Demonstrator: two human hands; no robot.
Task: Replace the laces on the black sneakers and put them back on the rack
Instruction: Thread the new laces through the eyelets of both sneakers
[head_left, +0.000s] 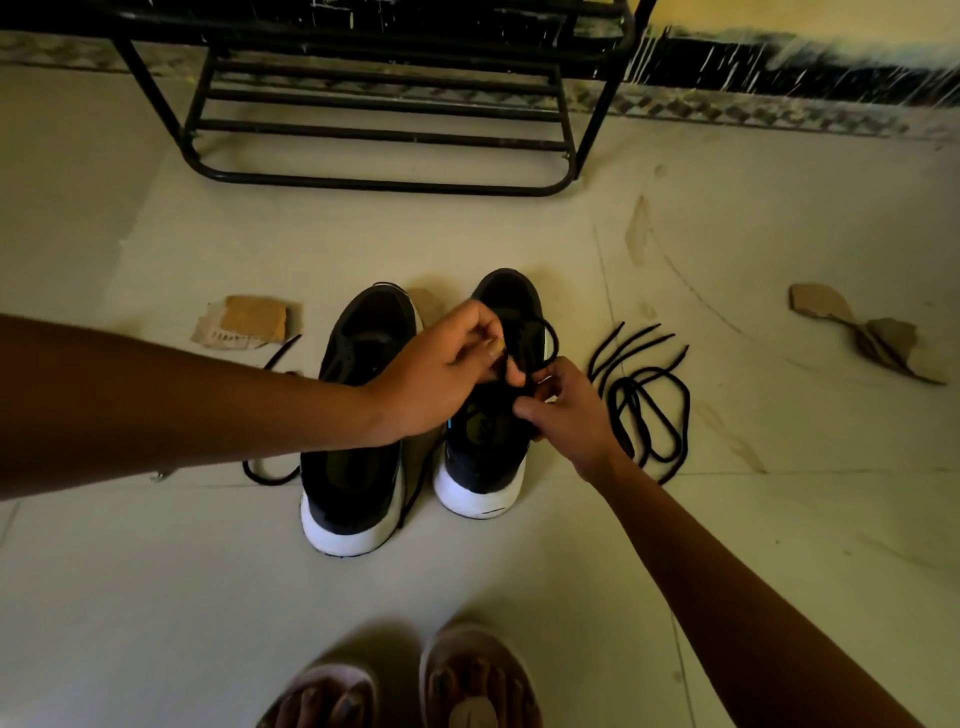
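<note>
Two black sneakers with white soles stand side by side on the tiled floor, heels toward me: the left sneaker (358, 457) and the right sneaker (485, 457). Above the right sneaker, my left hand (441, 369) pinches a black lace (545, 338) that loops over the shoe's tongue. My right hand (566, 410) pinches the same lace just below. Another black lace (270, 470) trails from the left sneaker across the floor. A loose bundle of black laces (649, 400) lies on the floor to the right of the shoes.
A black metal shoe rack (384, 124) stands against the wall beyond the sneakers. Torn cardboard pieces lie at left (244, 322) and far right (872, 332). My feet in sandals (415, 686) are at the bottom edge.
</note>
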